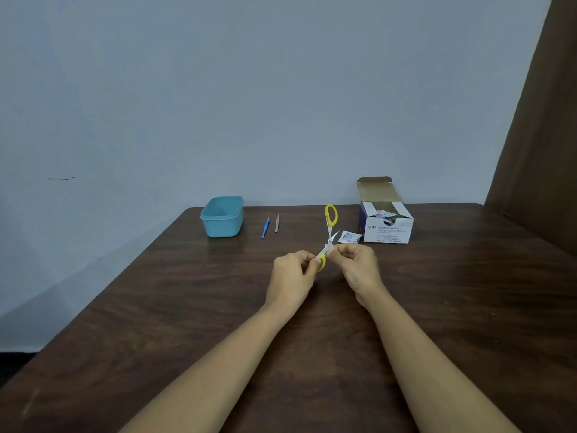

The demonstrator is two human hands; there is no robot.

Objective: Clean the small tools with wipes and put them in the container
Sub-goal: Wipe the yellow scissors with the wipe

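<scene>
The scissors (pixel 328 247) are held just above the counter (pixel 187 307), between both hands. The left hand (pixel 292 273) pinches the yellow handle with curled fingers. The right hand (pixel 359 267) pinches the blades; whether through a wipe cannot be told. The scissors look light, stiff, slick and sharp-tipped, so the handle is the safer hold. The container (pixel 222 215) stands at the far left edge, and bare counter leads to it past the blue tool (pixel 265 228) and grey tool (pixel 277 223).
</scene>
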